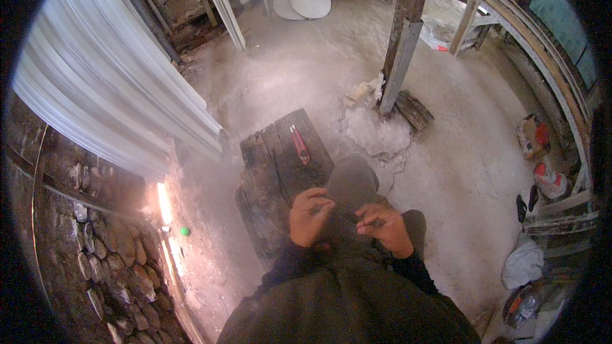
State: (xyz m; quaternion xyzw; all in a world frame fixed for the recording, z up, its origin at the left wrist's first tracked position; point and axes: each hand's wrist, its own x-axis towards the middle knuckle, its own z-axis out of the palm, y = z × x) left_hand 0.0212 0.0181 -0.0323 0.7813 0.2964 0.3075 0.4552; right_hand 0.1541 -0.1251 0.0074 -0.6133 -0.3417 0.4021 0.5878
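Observation:
My left hand is held above my lap, thumb and fingertips brought together in a pinch. Facing it, my right hand is pinched too, a short gap away. Whatever lies between the fingertips is too thin or dark to make out against my dark clothes. A red box cutter rests on the dark wooden bench ahead and to the left of my hands. Nothing touches the cutter.
A wooden post stands on a rough concrete footing, a wood block beside it. White corrugated sheets lean at left, near a green ball. White discs lie far back. Bags and timber line the right.

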